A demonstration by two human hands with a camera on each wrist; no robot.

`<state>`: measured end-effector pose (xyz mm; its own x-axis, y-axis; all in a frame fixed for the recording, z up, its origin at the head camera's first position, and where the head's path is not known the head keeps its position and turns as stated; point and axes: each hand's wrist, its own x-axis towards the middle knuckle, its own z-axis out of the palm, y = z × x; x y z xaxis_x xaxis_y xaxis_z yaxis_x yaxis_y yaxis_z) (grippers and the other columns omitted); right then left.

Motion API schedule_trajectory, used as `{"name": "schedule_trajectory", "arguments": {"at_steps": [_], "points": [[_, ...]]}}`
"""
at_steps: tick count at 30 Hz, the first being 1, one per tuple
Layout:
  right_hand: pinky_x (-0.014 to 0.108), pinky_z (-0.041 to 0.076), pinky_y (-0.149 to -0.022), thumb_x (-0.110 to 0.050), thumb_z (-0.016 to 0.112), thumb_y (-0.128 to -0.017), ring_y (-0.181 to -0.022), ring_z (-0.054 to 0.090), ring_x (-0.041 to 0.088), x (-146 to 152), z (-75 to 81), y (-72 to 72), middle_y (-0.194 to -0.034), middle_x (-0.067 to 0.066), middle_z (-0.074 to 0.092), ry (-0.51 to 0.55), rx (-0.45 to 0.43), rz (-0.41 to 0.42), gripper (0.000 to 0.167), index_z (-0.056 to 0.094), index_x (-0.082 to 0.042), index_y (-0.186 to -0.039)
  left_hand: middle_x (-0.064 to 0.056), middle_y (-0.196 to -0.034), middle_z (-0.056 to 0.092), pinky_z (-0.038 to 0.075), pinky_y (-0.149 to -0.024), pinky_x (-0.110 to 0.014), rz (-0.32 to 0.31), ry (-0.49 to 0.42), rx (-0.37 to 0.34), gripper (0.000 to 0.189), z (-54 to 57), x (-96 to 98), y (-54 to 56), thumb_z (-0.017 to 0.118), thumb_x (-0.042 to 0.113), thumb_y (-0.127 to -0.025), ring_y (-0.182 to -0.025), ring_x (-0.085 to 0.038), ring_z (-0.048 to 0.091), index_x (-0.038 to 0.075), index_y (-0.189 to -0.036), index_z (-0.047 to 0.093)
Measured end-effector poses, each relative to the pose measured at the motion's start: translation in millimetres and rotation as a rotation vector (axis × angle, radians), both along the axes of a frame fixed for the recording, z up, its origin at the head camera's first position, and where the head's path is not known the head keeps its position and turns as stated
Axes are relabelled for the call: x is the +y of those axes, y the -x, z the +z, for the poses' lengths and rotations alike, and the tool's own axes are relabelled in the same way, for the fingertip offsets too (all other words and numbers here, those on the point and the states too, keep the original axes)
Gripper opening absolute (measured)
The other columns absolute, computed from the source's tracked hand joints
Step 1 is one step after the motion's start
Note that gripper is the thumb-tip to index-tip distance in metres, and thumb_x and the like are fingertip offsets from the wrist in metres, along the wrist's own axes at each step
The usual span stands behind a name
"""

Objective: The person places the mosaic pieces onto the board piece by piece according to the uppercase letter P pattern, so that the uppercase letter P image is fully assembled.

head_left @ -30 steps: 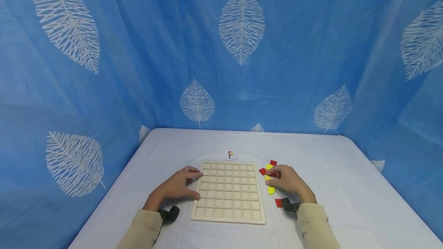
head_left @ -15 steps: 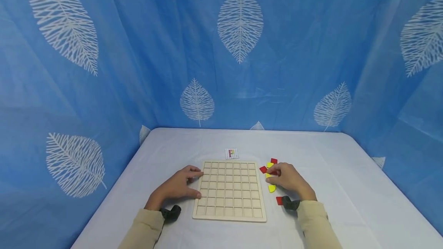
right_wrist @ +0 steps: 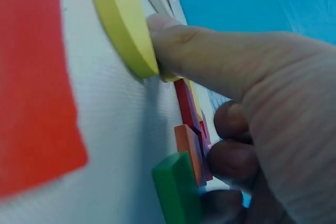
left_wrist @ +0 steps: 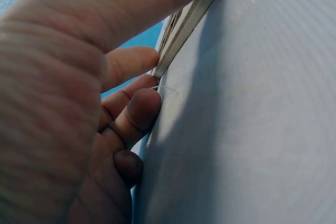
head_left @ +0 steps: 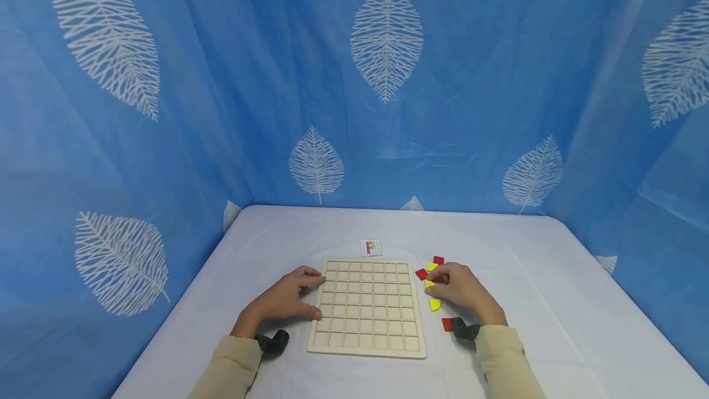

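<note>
Blue curtain [head_left: 465,97] patterned with big white leaves hangs round three sides of a white-covered table [head_left: 310,233], and I see a person's two hands working on it. On the left, past a beige sleeve [head_left: 224,365] and a black wrist camera [head_left: 273,342], the left hand [head_left: 279,295] rests against the near-left side of a pale wooden board [head_left: 366,307]. Its thumb and forefinger are spread well apart, both tips touching the board's edge; the remaining fingers bend loosely beneath.

The board lies flat in the middle, divided into a grid of shallow squares. Just beyond its far edge is a small printed card [head_left: 370,248], gridded, with a few coloured squares.

To the board's right lie the loose pieces: a red tile [head_left: 421,274] turned cornerwise, another farther back, and a rounded yellow piece [head_left: 434,305]. Over them sits the right hand [head_left: 462,290], thumb and forefinger apart; whether the thumb actually touches yellow I can't tell. Under its bent fingers are an orange block [right_wrist: 189,150] and a green block [right_wrist: 178,190]. One more red tile [head_left: 447,324] lies beside the right wrist.
</note>
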<state>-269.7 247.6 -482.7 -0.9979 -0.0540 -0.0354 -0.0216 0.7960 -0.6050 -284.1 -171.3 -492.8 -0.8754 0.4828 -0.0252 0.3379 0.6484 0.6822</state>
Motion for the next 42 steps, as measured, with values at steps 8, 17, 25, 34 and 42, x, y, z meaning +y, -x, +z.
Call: {"name": "schedule_trajectory", "arguments": {"at_steps": [8,17,25,34,42], "points": [[0.039,0.051,-0.081,-0.032,0.086,-0.078,-0.095,0.053,0.02,-2,7.0,-1.1,-0.097,-0.001,0.063,-0.028,0.004,-0.004,0.033,0.076,-0.02,-0.107,-0.004,-0.143,0.049,0.046,-0.105,-0.049,-0.007,0.011,0.003,0.09,1.8,0.6,0.1,0.09,0.049,-0.068,-0.125,-0.022,0.053,0.018,-0.145,0.056],[0.036,0.05,-0.078,-0.028,0.085,-0.08,-0.088,0.053,0.018,-4,9.6,4.0,-0.093,-0.001,0.063,-0.031,0.079,0.032,0.029,0.076,-0.02,-0.106,-0.004,-0.143,0.049,0.047,-0.105,-0.048,-0.005,0.011,0.006,0.089,3.7,-1.3,0.1,0.089,0.049,-0.068,-0.124,-0.022,0.053,0.017,-0.145,0.056],[0.031,0.043,-0.066,-0.029,0.082,-0.083,-0.079,0.052,0.015,-14,21.2,5.5,-0.089,-0.004,0.063,-0.088,0.154,0.057,0.023,0.076,-0.021,-0.104,-0.004,-0.144,0.049,0.047,-0.105,-0.049,-0.008,0.01,0.008,0.089,3.1,-2.5,0.5,0.089,0.05,-0.069,-0.126,-0.022,0.053,0.017,-0.144,0.056],[0.03,0.044,-0.064,-0.029,0.082,-0.084,-0.076,0.053,0.012,-22,32.8,3.1,-0.092,-0.006,0.065,-0.133,0.205,0.088,0.023,0.075,-0.023,-0.105,-0.004,-0.144,0.048,0.047,-0.104,-0.048,-0.009,0.006,-0.001,0.087,1.3,1.6,-1.3,0.089,0.049,-0.069,-0.124,-0.021,0.053,0.017,-0.144,0.057],[0.03,0.043,-0.058,-0.03,0.08,-0.086,-0.067,0.054,0.011,-35,40.8,5.9,-0.094,-0.005,0.066,-0.067,0.26,0.084,0.023,0.075,-0.023,-0.107,-0.004,-0.144,0.048,0.047,-0.104,-0.046,-0.009,0.014,0.004,0.088,1.3,1.6,-1.4,0.089,0.049,-0.069,-0.123,-0.02,0.054,0.017,-0.144,0.056]]}}
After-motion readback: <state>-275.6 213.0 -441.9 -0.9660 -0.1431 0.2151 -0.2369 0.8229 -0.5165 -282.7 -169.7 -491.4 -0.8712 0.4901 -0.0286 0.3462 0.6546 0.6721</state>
